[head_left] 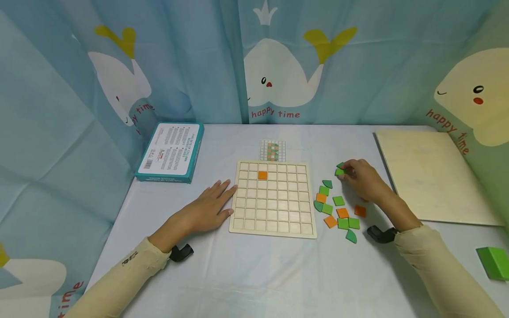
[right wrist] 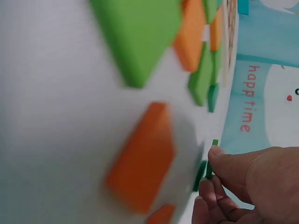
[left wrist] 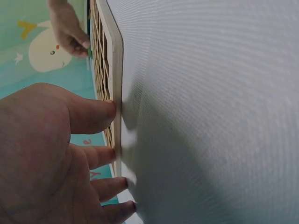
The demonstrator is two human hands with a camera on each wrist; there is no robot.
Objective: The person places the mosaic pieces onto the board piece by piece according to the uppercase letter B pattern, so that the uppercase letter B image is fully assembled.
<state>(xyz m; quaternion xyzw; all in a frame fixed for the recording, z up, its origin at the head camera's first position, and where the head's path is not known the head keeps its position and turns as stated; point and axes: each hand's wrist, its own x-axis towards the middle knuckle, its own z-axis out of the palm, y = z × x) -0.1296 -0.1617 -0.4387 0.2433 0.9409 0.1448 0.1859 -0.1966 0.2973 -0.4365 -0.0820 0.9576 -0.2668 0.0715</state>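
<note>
On my head-camera feed, a pale wooden grid board (head_left: pixel 272 223) lies flat on a white-covered table (head_left: pixel 246 274); I place everything by it. One orange square tile (head_left: pixel 263 175) sits in the board's second row from the far edge, third cell from the left.

The left hand (head_left: pixel 208 207) is at the board's left side, its fingers extended, spread and grasping nothing. In the left wrist view I see its thumb and index fingertip against the board's rim.

The right hand (head_left: pixel 362 179) is right of the board, pinching a light green square tile (head_left: pixel 339 172) between thumb and fingers. A dark green quarter-circle tile (head_left: pixel 339 165) is right at those fingertips; I cannot tell whether they touch it.

Between that hand and the board, and nearer to me, lie scattered loose tiles (head_left: pixel 343 223): orange squares, light green squares and dark green quarter-circles.

Just beyond the board's far edge is a printed pattern card (head_left: pixel 272 151). Left of the board and farther back rests a teal-edged box (head_left: pixel 169 150). Well to the board's right are a large wooden panel (head_left: pixel 437 176) and, nearer me, a green block (head_left: pixel 493 263).
</note>
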